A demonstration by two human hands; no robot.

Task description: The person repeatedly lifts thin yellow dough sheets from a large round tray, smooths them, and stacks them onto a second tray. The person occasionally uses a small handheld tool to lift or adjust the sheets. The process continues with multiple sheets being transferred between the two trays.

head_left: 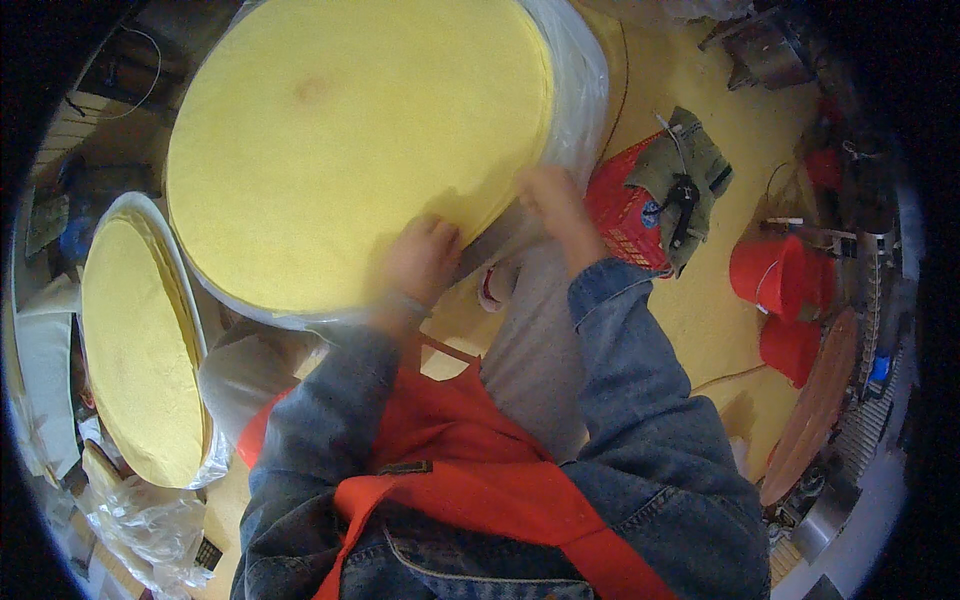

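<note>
A large round yellow sheet, seemingly the top of a stack (360, 150), lies before me on a round support with clear plastic film (581, 82) around its rim. My left hand (424, 259) is at the near edge of the sheet, fingers curled and blurred. At the right edge, my right hand (547, 195) is bent with its fingertips close to the rim. Whether either hand pinches the sheet's edge is not clear. A smaller stack of round yellow sheets (139, 352) stands at the left, also partly wrapped in plastic.
A red plastic crate (622, 202) with an olive cloth (701, 180) over it stands right of the large stack. Red buckets (765, 277) and a brown oval board (814, 412) are farther right. Crumpled clear plastic (142, 517) lies at lower left. My knees are below the stack.
</note>
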